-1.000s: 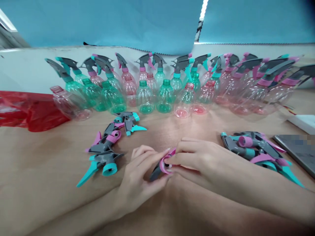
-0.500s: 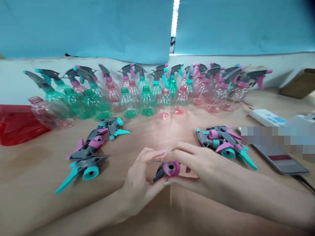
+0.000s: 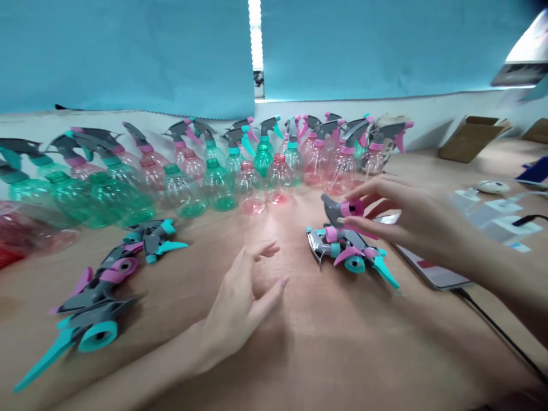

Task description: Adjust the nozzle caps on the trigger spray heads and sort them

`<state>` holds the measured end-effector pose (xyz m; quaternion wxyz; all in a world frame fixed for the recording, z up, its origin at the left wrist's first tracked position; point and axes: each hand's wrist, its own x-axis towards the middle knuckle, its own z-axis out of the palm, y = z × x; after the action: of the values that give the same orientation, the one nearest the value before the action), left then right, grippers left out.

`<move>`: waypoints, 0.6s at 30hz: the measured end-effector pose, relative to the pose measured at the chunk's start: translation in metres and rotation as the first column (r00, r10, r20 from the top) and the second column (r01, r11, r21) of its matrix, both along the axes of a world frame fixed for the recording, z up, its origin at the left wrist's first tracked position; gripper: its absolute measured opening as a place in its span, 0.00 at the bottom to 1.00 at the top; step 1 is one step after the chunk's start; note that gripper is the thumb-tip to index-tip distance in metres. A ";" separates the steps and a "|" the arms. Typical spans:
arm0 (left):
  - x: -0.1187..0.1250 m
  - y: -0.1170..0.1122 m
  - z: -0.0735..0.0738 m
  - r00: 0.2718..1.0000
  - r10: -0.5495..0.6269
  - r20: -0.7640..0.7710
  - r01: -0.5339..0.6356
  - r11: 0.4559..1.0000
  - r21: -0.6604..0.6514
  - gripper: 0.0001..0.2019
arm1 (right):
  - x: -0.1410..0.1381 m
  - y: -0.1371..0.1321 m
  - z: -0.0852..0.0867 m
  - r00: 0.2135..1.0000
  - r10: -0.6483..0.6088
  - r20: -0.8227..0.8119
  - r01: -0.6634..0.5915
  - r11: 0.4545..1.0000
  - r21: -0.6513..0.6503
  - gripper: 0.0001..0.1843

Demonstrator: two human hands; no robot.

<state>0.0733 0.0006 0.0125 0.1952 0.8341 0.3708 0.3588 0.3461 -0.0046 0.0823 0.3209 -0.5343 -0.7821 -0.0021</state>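
Between the thumb and fingers of my right hand is a grey spray head with a pink collar, held just above the right-hand pile of spray heads. That pile mixes grey bodies with pink and turquoise parts. My left hand hovers over the middle of the table, its thumb and fingers apart, holding nothing. To its left lies another group of spray heads, strung out in a diagonal row, with a large turquoise-collared one nearest me.
Pink and green bottles stand along the back, several with spray heads on. A phone with a cable lies at right, near white plugs and a power strip. A cardboard box stands behind. Something red shows at the left edge.
My right hand has carried the pink-collared spray head away from my left hand, rightward to above the right pile. My left hand has let go and opened. The view has turned right.
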 end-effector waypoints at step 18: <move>-0.024 0.007 -0.010 0.986 0.092 -0.139 -0.115 0.979 -0.169 0.13 | -0.012 -0.010 -0.052 0.904 0.010 0.428 -0.024 0.999 0.027 0.07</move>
<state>0.0490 0.0079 0.0020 0.2246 0.8148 0.4558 0.2791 0.3341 -0.0146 0.0299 0.1500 -0.5087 -0.8379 -0.1290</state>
